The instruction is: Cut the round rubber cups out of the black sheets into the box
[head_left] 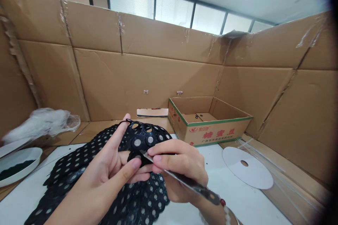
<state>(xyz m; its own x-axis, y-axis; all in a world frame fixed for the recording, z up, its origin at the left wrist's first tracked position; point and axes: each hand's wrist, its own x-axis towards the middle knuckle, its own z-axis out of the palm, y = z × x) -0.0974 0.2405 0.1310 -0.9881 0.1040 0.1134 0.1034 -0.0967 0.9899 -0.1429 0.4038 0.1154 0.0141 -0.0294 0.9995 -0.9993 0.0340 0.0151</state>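
Note:
A black sheet (79, 160) with rows of pale round dots or holes drapes across the white table, its far edge bent up toward me. My left hand (113, 168) supports that raised part from beneath, with the index finger stretched out behind it and the thumb pressing near its front. In my right hand (179, 168) is a slim knife-like tool (195, 184) with a dark flat handle. Its pointed metal tip meets the black sheet near the left fingertips. What lies right under the tip is partly hidden by my fingers.
An open cardboard box (216, 132) with a few small black rings inside stands at the back right. A white disc (246, 168) with a centre hole lies right. At left are a white bowl (37, 154) of dark material and a plastic bag (42, 123). Cardboard walls (148, 74) enclose the table.

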